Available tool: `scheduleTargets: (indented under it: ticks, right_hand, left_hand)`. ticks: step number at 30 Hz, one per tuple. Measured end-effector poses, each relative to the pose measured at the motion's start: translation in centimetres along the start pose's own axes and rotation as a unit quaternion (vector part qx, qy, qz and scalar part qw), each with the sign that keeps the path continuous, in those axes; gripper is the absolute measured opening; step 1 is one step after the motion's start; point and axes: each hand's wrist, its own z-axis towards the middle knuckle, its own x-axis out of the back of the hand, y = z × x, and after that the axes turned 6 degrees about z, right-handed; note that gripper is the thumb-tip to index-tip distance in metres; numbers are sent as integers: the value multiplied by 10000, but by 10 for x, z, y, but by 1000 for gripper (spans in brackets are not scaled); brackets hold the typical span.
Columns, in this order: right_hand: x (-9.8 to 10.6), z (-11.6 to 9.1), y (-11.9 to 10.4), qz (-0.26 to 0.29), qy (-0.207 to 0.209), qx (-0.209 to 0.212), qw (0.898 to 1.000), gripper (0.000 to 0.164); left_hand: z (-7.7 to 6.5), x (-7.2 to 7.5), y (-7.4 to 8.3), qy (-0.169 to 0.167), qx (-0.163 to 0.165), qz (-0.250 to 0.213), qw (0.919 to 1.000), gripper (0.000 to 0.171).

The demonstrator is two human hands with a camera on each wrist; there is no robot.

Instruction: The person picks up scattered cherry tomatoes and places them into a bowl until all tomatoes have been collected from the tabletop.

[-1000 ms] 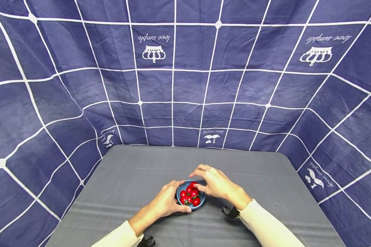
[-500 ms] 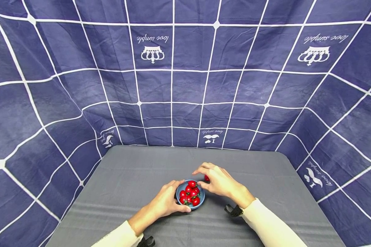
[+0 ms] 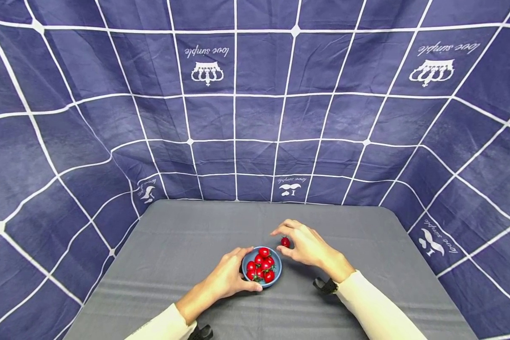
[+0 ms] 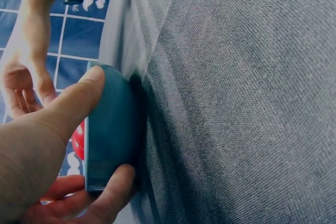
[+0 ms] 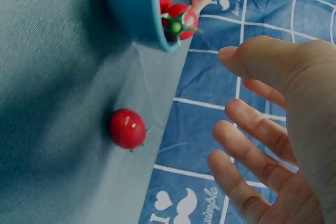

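Note:
A small blue bowl point(image 3: 278, 277) holds several cherry tomatoes point(image 3: 269, 276) with green stems. My left hand point(image 3: 228, 275) grips the bowl from the left, thumb on the near side and fingers round the far side. In the left wrist view the thumb presses the rim of the bowl point(image 4: 113, 124) while the fingertips reach under its wall. Right of the bowl, a single cherry tomato point(image 3: 285, 242) lies on the table. My right hand point(image 3: 308, 246) hovers around it, fingers spread and loosely bent; the right wrist view has this tomato point(image 5: 127, 129) apart from the fingers.
A grey cloth covers the table point(image 3: 187, 231). Blue curtains point(image 3: 255, 118) with white grid lines hang behind it and along both sides. Each wrist wears a black strap, like the right strap point(image 3: 325, 285).
My right hand has drawn back from over the bowl, to the right and farther away. The loose tomato, not visible a second ago, now shows on the table. The left hand stays on the bowl.

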Motion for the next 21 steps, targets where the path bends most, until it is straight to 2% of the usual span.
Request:
scheduleTargets:
  ticks: [7, 21]
  right_hand:
    - [-2, -3, 11, 52, 47, -99, 9999, 39]
    - [-8, -4, 29, 159, -216, -490, 9984, 47]
  left_hand:
    - [0, -1, 0, 56, -45, -10, 10000, 110]
    - [1, -1, -2, 69, -47, -84, 9999, 110]
